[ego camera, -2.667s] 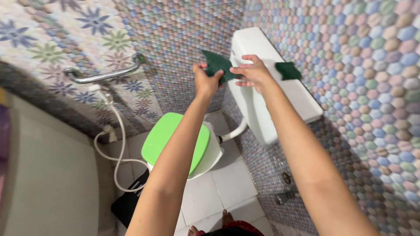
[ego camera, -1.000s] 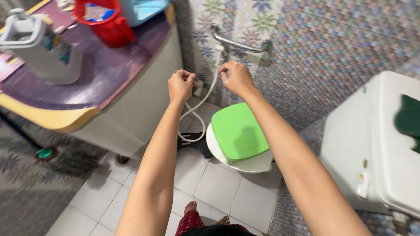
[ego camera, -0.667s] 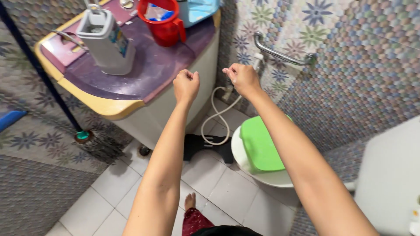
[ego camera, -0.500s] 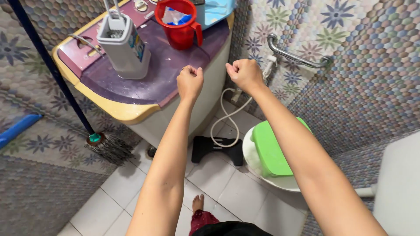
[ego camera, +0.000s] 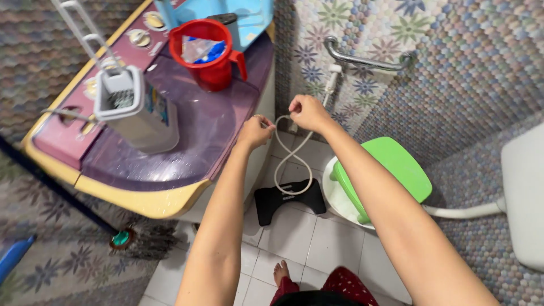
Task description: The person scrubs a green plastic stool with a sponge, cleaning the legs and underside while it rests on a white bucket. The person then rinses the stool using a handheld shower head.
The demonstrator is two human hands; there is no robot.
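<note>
Both hands are held out over the gap between a purple-topped washing machine with a yellow rim (ego camera: 170, 153) and a white toilet with a bright green plastic lid (ego camera: 391, 170). The left hand (ego camera: 255, 131) is curled nearly shut, thumb and fingers pinched together; whether it actually pinches anything I cannot tell. The right hand (ego camera: 306, 112) is likewise a loose fist. Just beyond the right hand's grip, at about 1 o'clock, the white bidet sprayer head (ego camera: 331, 76) hangs from its wall holder, long axis upright. Its white flexible hose (ego camera: 292, 164) loops down between the two hands towards the floor at 6 o'clock. The right hand is the nearer one to the sprayer. A chrome grab bar (ego camera: 365, 59) sits on the tiled wall above. On the machine stand a red plastic jug (ego camera: 207, 54) and a grey mop bucket with a wringer basket (ego camera: 133, 110).
</note>
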